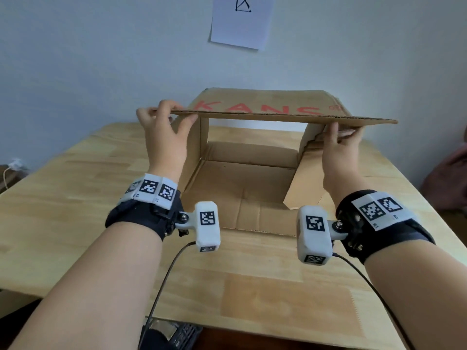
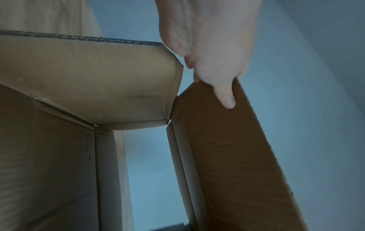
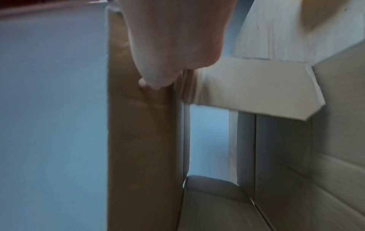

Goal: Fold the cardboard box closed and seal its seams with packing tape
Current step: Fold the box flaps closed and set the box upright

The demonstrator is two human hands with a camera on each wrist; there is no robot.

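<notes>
The cardboard box (image 1: 242,183) lies on its side on the wooden table (image 1: 75,198), its open mouth facing the person. Its top flap (image 1: 278,117) sticks out level above the opening. The left hand (image 1: 161,132) pinches the flap's left corner, thumb beneath and fingers on top. The right hand (image 1: 341,145) grips the flap near its right end. A sheet of paper (image 1: 242,21) hangs on the wall behind the box.

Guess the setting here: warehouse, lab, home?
Probably a home or small office room, not a warehouse: one cardboard box on a light wooden table pushed against a plain pale wall, with a sheet of paper stuck on it.
</notes>
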